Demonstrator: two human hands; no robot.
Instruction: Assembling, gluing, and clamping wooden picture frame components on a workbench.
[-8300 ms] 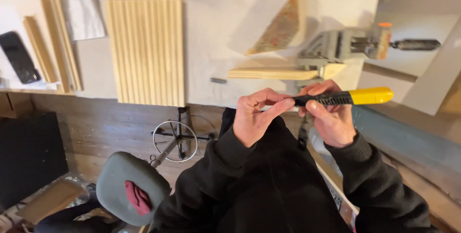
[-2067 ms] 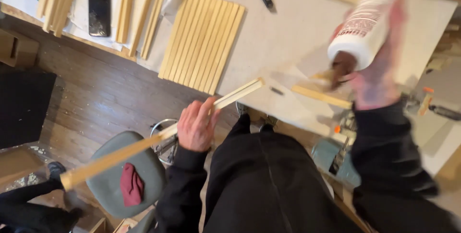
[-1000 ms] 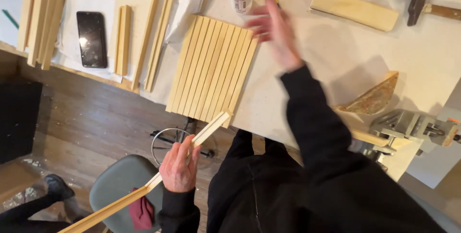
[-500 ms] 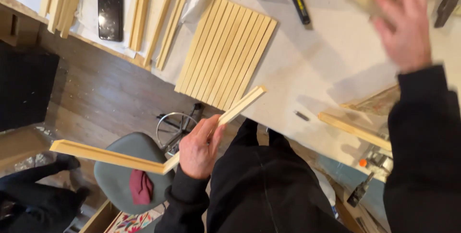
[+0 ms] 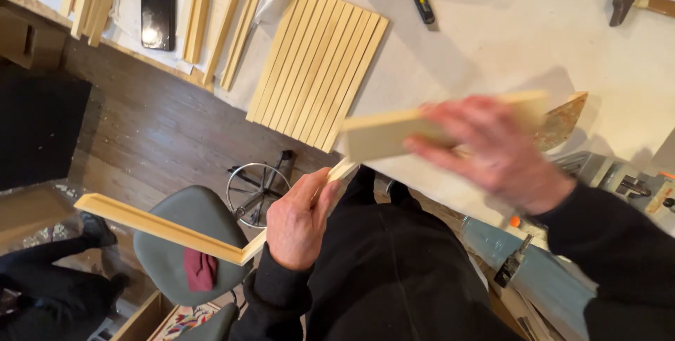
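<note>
While the left hand (image 5: 299,221) clamps the L-shaped strip (image 5: 162,227) off the desk (image 5: 506,46) edge, the right hand (image 5: 492,151) grips a wood block (image 5: 383,133) above it.

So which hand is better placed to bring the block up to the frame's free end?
Probably the right hand: it already holds the block just above the frame end. The left hand is wrapped around the frame, steadying it.

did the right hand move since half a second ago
Yes. The right hand came down from the table's far side toward the slat panel's near edge, now gripping a wood block.
</note>
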